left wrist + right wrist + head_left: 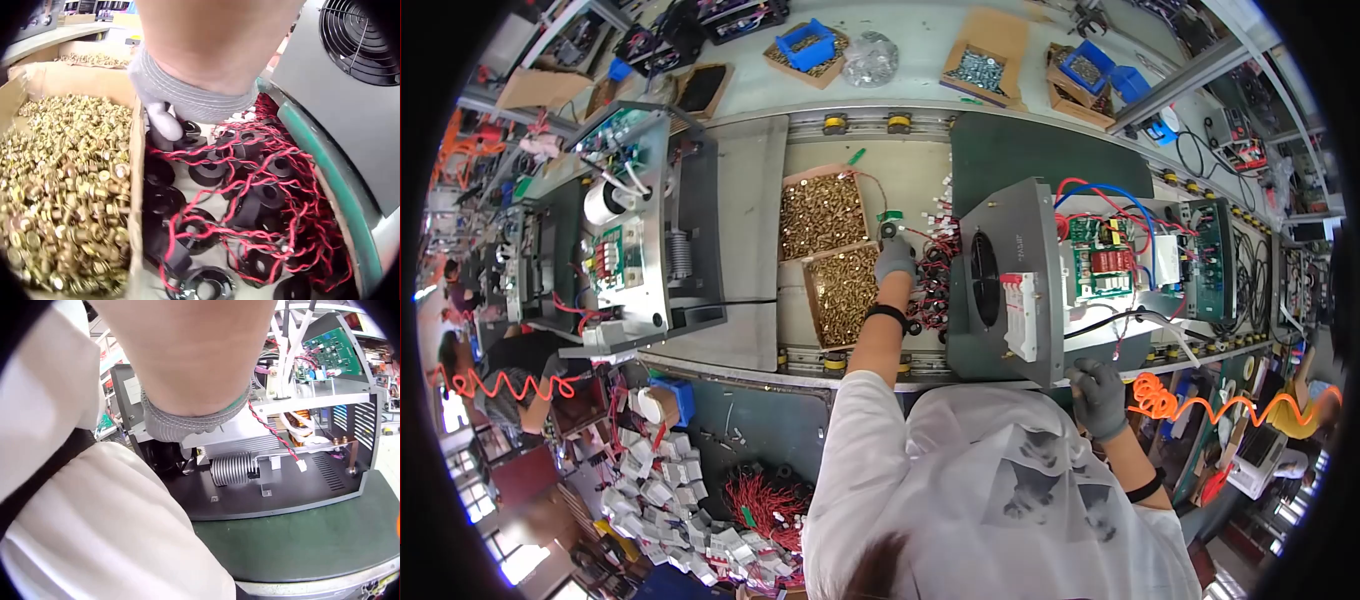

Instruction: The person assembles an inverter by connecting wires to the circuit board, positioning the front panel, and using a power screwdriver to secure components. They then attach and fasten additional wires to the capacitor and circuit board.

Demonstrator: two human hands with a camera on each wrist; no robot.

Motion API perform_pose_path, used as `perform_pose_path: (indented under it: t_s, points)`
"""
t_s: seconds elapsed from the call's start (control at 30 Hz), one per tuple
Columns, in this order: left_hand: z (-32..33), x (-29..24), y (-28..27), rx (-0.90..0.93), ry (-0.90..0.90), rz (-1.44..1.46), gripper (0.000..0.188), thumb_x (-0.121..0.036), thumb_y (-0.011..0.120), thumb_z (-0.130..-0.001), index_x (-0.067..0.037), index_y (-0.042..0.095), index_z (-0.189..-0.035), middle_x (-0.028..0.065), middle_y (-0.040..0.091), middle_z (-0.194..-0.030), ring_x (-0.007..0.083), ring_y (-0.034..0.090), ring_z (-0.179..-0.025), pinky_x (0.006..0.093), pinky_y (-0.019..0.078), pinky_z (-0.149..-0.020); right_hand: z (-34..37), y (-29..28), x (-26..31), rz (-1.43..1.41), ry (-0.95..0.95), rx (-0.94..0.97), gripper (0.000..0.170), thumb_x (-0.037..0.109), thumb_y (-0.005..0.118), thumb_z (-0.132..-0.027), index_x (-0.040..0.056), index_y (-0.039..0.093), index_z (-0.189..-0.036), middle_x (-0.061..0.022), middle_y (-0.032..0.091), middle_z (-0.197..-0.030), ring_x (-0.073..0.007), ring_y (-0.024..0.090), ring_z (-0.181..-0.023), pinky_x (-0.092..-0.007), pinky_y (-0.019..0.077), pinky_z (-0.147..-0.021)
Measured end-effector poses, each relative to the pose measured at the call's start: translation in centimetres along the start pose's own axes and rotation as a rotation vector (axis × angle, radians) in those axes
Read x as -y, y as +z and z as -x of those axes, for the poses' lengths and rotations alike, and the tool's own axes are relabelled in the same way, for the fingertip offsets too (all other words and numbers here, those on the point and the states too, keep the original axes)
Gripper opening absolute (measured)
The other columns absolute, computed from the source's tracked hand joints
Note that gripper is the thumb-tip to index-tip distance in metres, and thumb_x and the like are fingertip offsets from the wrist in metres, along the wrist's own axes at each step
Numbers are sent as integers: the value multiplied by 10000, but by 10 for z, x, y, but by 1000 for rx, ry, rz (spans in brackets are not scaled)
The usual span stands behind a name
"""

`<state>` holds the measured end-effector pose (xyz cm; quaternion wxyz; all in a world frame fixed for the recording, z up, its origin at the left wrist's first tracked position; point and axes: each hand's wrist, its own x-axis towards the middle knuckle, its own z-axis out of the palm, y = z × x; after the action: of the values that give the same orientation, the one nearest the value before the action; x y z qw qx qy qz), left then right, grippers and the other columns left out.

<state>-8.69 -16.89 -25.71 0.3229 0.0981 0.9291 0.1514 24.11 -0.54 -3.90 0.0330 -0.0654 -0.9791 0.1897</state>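
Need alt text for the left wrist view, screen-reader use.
A gray-gloved left hand is among black ring-shaped parts with tangled, twisted red-and-black wires, its fingertips partly hidden. At left is an open cardboard box full of brass-colored bolts; at upper right, a gray panel with a round black fan grille.

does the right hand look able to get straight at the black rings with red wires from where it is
Probably not directly: the grey fan panel stands between the right hand and the black rings; reaching round its near edge might work.
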Motion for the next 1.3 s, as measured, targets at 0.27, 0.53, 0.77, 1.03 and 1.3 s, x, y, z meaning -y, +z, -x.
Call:
perform_pose_path:
  t_s: [0.27, 0.53, 0.77, 1.03, 1.3]
  points:
    - [9, 0, -49, -199, 18, -77, 233, -273, 502, -865, -155, 617, -1030, 152, 621, -1060, 340, 630, -926, 444, 504, -747, 6, 0, -3, -87, 68, 74, 285, 93, 582, -712, 123, 609, -994, -103, 571, -961, -303, 558, -849, -414, 450, -711]
    - [258, -56, -153, -1074, 622, 604, 135, -71, 533, -856, 17, 618, -801, 104, 576, -652, 271, 552, -575, 342, 436, -551, -3, -49, 18, -544, -73, 201, 332, 160, 615, -759, 125, 606, -1089, -113, 588, -1002, -289, 565, -959, -412, 460, -804]
    - [375, -111, -97, -385, 1117, 161, 125, -147, 610, -772, -35, 647, -815, 90, 539, -573, 282, 526, -474, 341, 413, -468, 6, -76, 39, -884, -200, 74, 476, 343, 536, -888, 35, 485, -1249, -167, 547, -1065, -338, 531, -989, -410, 417, -879]
    - [333, -175, -30, 441, 1102, 613, 178, -148, 522, -886, -6, 622, -929, 165, 612, -791, 287, 589, -635, 324, 473, -583, 81, -91, -20, -1734, 488, -267, 300, 257, 495, -908, 3, 538, -1060, -60, 529, -840, -163, 569, -843, -340, 464, -809]
    - [288, -296, 25, -249, 1168, 409, 217, -174, 557, -856, -96, 606, -1052, 154, 601, -977, 323, 585, -875, 380, 480, -733, 123, -49, -91, -793, 473, -372, 281, 180, 494, -892, 33, 529, -1128, -120, 627, -843, -240, 605, -729, -345, 476, -676]
